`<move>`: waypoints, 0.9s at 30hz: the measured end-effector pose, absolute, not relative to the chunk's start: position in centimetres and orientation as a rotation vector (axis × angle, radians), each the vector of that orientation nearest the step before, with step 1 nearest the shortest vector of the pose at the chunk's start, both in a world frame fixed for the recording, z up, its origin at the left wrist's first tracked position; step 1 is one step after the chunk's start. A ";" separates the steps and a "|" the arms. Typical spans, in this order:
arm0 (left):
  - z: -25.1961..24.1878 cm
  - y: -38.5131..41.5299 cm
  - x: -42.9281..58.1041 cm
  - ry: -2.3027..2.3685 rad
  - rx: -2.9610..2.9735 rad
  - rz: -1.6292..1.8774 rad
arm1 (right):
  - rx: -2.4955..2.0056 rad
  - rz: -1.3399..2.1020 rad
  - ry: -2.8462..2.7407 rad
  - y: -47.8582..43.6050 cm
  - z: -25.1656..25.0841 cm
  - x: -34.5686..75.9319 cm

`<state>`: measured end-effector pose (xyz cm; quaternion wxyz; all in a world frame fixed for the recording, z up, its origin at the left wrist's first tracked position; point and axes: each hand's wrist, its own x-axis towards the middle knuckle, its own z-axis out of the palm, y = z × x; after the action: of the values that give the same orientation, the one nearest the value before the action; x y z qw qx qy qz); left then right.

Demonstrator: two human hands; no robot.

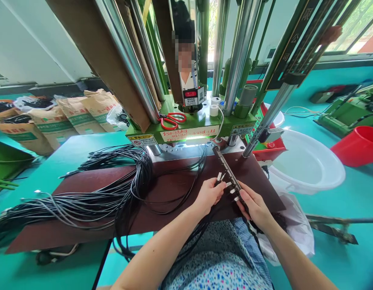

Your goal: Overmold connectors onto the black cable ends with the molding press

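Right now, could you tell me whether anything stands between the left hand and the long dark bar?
Nothing visible does: the left hand pinches cable ends right beside the bar, whose near end the right hand grips.

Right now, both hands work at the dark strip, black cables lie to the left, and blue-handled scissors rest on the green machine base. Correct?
No. The head view shows the scissors on the green machine base have red handles, not blue. The rest stands.
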<state>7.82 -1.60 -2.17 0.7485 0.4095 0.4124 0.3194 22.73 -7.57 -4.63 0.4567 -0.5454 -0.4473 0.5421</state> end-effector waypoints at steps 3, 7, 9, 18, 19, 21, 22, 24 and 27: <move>-2.2 -1.6 7.9 0.898 0.872 0.718 | -1.346 1.336 -1.143 -7.5 -4.7 22.8; -2.2 -1.7 8.0 0.918 0.866 0.753 | -1.386 1.284 -1.225 -7.5 -4.6 22.4; -2.3 -1.8 8.0 0.949 0.883 0.798 | -1.405 1.264 -1.267 -7.6 -4.5 22.2; -2.7 -0.8 7.5 1.028 1.017 0.909 | -1.388 1.240 -1.096 -7.8 -3.8 21.8; -2.6 -0.6 7.3 1.042 0.991 0.918 | -1.388 1.240 -1.084 -7.8 -3.8 21.9; -2.2 -0.3 7.0 1.018 0.932 0.856 | -1.375 1.265 -1.102 -7.9 -3.8 22.0; -2.1 -0.2 6.8 0.981 0.912 0.795 | -1.369 1.275 -1.116 -7.9 -3.8 22.0; -1.9 -0.1 6.5 0.907 0.888 0.683 | -1.357 1.287 -1.135 -7.9 -3.8 22.1; -2.2 0.0 6.1 0.843 0.834 0.623 | -1.357 1.298 -1.131 -7.9 -3.8 22.1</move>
<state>6.07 -0.04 -2.15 0.7838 0.3867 0.3909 0.2888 22.12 -7.87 -3.84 0.4572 -0.5505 -0.4591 0.5265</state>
